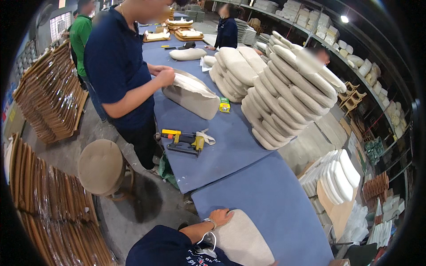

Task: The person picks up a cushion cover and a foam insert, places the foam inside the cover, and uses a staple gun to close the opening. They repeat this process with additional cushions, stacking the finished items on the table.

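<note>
A beige fabric-covered seat cushion (244, 237) lies on the near blue tabletop, close against me. My left hand (221, 217) rests at its far left corner, with the fingers laid out along the edge. A light-coloured band circles that wrist. Of my right hand (275, 263), only a sliver shows at the lower rim, beside the cushion's near right corner; its fingers are hidden. A yellow and black staple gun (186, 141) lies further up the table, apart from both my hands.
Across at the left, a co-worker's hands (165, 76) work on a cushion with white inside (191, 95). A small green-yellow box (225, 105) stands next to it. Tall cushion stacks (288, 93) lean at the right. A round stool (102, 166) and wrapped brown stacks (49, 204) occupy the left floor.
</note>
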`<state>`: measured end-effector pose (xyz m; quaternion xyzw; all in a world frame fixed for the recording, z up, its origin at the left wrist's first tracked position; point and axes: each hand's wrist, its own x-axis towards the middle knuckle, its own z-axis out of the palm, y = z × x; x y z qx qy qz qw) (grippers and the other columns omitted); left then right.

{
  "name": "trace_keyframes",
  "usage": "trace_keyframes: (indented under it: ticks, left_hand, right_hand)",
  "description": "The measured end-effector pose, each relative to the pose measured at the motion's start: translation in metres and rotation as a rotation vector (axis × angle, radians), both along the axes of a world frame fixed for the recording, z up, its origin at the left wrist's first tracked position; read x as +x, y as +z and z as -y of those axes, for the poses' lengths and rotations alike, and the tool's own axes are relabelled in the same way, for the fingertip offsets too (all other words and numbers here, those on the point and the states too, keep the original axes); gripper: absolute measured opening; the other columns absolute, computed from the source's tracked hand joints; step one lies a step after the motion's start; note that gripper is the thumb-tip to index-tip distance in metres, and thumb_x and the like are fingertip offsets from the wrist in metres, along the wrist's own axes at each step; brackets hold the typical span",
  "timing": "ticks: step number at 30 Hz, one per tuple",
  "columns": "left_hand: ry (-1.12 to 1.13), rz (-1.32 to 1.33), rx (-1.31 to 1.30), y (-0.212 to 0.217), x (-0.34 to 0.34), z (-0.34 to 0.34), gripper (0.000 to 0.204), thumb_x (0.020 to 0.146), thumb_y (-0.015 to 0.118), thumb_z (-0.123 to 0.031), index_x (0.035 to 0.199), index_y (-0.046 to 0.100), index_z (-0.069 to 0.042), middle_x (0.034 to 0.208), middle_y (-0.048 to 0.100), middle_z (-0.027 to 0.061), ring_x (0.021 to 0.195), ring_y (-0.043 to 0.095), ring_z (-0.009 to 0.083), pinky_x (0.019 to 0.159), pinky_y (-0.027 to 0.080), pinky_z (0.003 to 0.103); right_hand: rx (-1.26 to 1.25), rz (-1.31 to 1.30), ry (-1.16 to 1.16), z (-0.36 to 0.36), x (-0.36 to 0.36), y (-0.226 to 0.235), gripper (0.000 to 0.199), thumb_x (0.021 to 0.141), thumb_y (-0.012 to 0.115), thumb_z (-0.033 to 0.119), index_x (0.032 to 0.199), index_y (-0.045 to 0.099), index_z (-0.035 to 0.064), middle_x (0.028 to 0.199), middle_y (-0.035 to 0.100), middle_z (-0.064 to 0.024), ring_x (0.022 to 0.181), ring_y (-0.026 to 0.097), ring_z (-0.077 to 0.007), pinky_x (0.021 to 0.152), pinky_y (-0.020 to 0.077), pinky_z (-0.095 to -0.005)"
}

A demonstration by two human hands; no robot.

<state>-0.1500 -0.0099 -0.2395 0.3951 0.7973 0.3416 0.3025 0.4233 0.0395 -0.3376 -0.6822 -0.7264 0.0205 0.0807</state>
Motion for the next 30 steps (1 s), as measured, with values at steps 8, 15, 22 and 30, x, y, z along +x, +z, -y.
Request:
trace_keyframes:
  ticks: [8, 15, 22, 30]
  left_hand:
    - [0.051, 0.504, 0.236, 0.044, -0.025, 0.021, 0.075, 0.093, 0.059, -0.069, 0.128, 0.068, -0.004, 0.116, 0.073, 0.0186, 0.108, 0.069, 0.0309, 0.096, 0.052, 0.044]
    - [-0.16, 0.305, 0.435, 0.152, -0.017, 0.076, 0.066, 0.088, 0.077, -0.053, 0.132, 0.062, -0.006, 0.119, 0.072, 0.0149, 0.11, 0.069, 0.0278, 0.097, 0.053, 0.041]
    - [-0.219, 0.015, 0.055, 0.13, 0.035, 0.114, 0.07, 0.089, 0.072, -0.059, 0.137, 0.06, -0.009, 0.121, 0.071, 0.0183, 0.113, 0.069, 0.0342, 0.098, 0.053, 0.045]
    - [-0.465, -0.449, -0.226, 0.185, 0.092, 0.039, 0.079, 0.093, 0.049, -0.075, 0.127, 0.059, -0.005, 0.099, 0.073, 0.0228, 0.087, 0.072, 0.0443, 0.077, 0.057, 0.055]
  right_hand:
    - [0.166, -1.096, -0.356, -0.05, -0.111, 0.182, 0.053, 0.108, 0.047, 0.043, 0.129, 0.058, -0.0043, 0.117, 0.066, -0.0181, 0.102, 0.062, -0.0281, 0.088, 0.0505, -0.0432]
    - [0.32, -1.134, 0.137, -0.126, -0.167, 0.254, 0.049, 0.108, 0.048, 0.04, 0.087, 0.064, -0.0017, 0.084, 0.065, -0.0082, 0.075, 0.059, -0.0212, 0.072, 0.0471, -0.0388]
    - [0.183, -1.185, 0.105, -0.139, -0.187, 0.143, 0.048, 0.105, 0.049, 0.031, 0.073, 0.061, -0.0034, 0.063, 0.057, -0.0086, 0.061, 0.05, -0.0206, 0.06, 0.0426, -0.0394]
    - [0.028, -1.172, 0.132, -0.149, -0.194, 0.138, 0.048, 0.104, 0.051, 0.028, 0.066, 0.05, -0.0002, 0.059, 0.046, -0.0027, 0.059, 0.04, -0.0166, 0.055, 0.0316, -0.0406]
